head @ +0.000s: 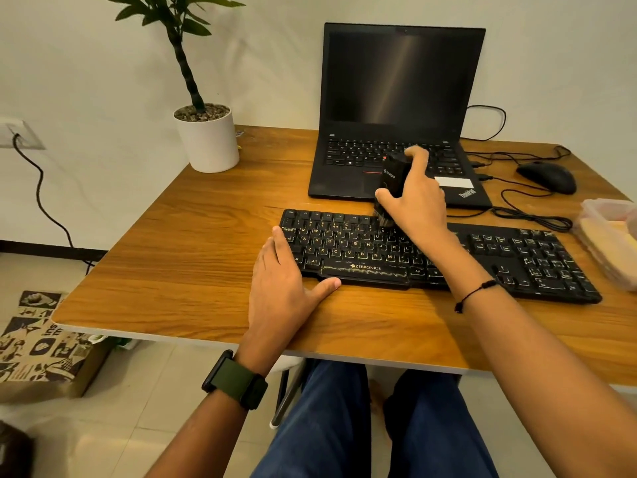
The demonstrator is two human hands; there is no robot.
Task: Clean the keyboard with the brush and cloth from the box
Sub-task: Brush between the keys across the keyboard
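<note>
A black full-size keyboard lies across the wooden desk, dusty on its space bar. My right hand grips a black brush upright, its bristles down on the upper key rows near the middle of the keyboard. My left hand lies flat on the desk at the keyboard's left end, fingers against its side edge and thumb along its front edge. At the far right edge stands a clear plastic box with a yellow cloth inside.
An open black laptop stands just behind the keyboard. A black mouse with looping cables lies at the back right. A white plant pot sits at the back left corner. The desk's front edge is near my legs.
</note>
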